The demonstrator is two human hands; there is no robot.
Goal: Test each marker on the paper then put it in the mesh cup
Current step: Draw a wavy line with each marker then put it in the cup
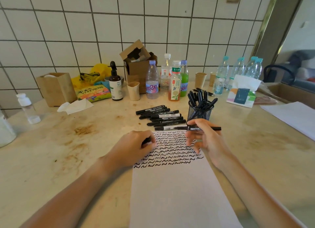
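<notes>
A white sheet of paper [177, 190] lies in front of me, its upper part filled with rows of black squiggles. My right hand [204, 139] pinches a black marker [211, 128] held level above the paper's top right corner, tip pointing left. My left hand [136, 145] rests on the paper's top left corner, fingers curled round a small black piece that looks like the marker's cap [147, 140]. A pile of black markers [162, 118] lies just beyond the paper. The black mesh cup [200, 112], with several markers standing in it, is right behind my right hand.
Bottles [174, 84], paper cups [133, 91], a cardboard box [138, 65], a pump bottle [115, 86] and snack bags crowd the back of the stained counter [76, 142]. A tissue pack [242, 94] and more water bottles [238, 70] stand at right. Another white sheet [293, 115] lies far right.
</notes>
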